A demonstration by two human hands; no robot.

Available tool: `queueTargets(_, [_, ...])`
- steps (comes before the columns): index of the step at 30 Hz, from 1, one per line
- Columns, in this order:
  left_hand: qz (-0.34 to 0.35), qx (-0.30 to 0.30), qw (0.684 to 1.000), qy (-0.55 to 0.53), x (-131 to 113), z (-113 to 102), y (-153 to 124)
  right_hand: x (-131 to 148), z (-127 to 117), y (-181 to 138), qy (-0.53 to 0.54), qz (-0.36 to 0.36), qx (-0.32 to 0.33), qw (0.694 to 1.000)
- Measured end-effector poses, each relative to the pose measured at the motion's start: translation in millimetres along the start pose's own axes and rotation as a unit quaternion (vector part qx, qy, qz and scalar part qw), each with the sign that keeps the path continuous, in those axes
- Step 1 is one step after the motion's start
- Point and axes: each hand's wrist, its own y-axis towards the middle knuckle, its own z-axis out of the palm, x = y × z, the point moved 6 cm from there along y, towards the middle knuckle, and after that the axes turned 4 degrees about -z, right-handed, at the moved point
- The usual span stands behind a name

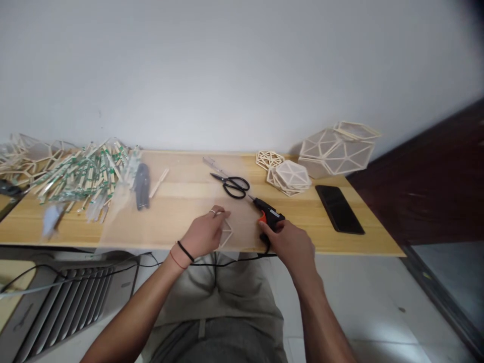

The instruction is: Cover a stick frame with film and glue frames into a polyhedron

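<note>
My right hand (pixel 293 248) grips a black glue gun (pixel 270 213) with an orange trigger, its nozzle aimed toward the back left. My left hand (pixel 204 233) is closed, fingers curled at a small frame of pale wooden sticks (pixel 227 233) near the table's front edge. Part of that frame is hidden under the hand. A translucent sheet (pixel 181 217) lies beneath it. Black-handled scissors (pixel 233 185) rest just behind, left of the glue gun's tip.
Finished stick polygons (pixel 290 176) and a larger faceted stick structure (pixel 338 150) stand at the back right, near a black phone (pixel 339 209). Several wrapped chopsticks (pixel 88 171) are heaped at left. A dark grey tool (pixel 142 186) and bare chopsticks (pixel 159 183) lie mid-left. Cables (pixel 212 264) run along the front edge.
</note>
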Motion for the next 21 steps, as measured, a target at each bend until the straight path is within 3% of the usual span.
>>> queueTargets(5, [0.005,-0.024,0.998,-0.051,4,-2,-4,-4,6,12,0.117,-0.047,-0.027,0.992])
queueTargets(8, [0.009,-0.021,0.994,-0.11,5,-6,-5,-16,12,12,0.268,-0.048,-0.039,0.962])
queueTargets(10, [-0.009,-0.018,0.987,-0.161,8,-10,-4,-18,16,7,0.433,-0.057,-0.026,0.899])
queueTargets(12, [-0.024,-0.028,0.978,-0.204,10,-14,-2,-12,18,-1,0.6,-0.071,0.019,0.797])
queueTargets(13, [-0.029,-0.039,0.975,-0.218,11,-16,-1,-8,18,-6,0.654,-0.072,0.048,0.751])
queueTargets(15, [-0.039,-0.066,0.97,-0.23,13,-19,0,0,17,-16,0.707,-0.067,0.102,0.696])
queueTargets(18, [-0.064,-0.092,0.966,-0.234,15,-19,0,-1,18,-26,0.732,-0.039,0.137,0.667])
queueTargets(21, [-0.065,-0.09,0.967,-0.227,15,-18,0,-10,25,-32,0.721,-0.032,0.139,0.678])
